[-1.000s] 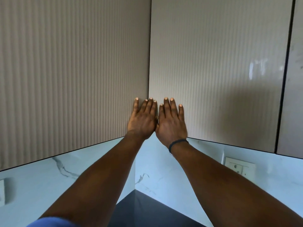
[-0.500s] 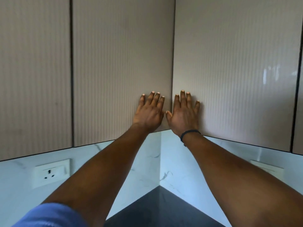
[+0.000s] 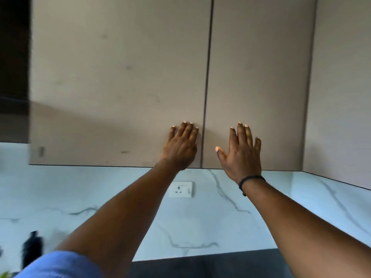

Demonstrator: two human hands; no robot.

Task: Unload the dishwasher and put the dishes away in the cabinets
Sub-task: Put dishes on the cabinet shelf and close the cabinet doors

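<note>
**Ana:** Beige cabinet doors fill most of the view. Which is the biggest?

**Ben:** The left cabinet door, wide and shut, running from the dark edge at far left to the thin vertical seam. Just right of that seam is the narrower right cabinet door, also shut, and further right a third beige panel turns the corner.

**Ana:** And below the seam?

**Ben:** A white marble backsplash with grey veins spans the wall under the doors. Under it, a strip of dark countertop shows at the bottom.

**Ana:** Where are the hands?

**Ben:** Both reach up to the lower part of the doors, one on each side of the seam. The left hand lies just left of it, fingers straight and close together against the left door, holding nothing. The right hand is right of the seam, over the right door, fingers straight and spread wide, thumb out toward the seam, also holding nothing. I cannot tell whether its palm touches the door.

**Ana:** Anything smaller?

**Ben:** A blue sleeve at lower left. A white wall socket sits on the backsplash below the seam, between the forearms. A blurred dark bottle stands far left of it. A black wristband circles the right wrist.

**Ana:** Dishes?

**Ben:** I see only the shut cabinets.
</note>
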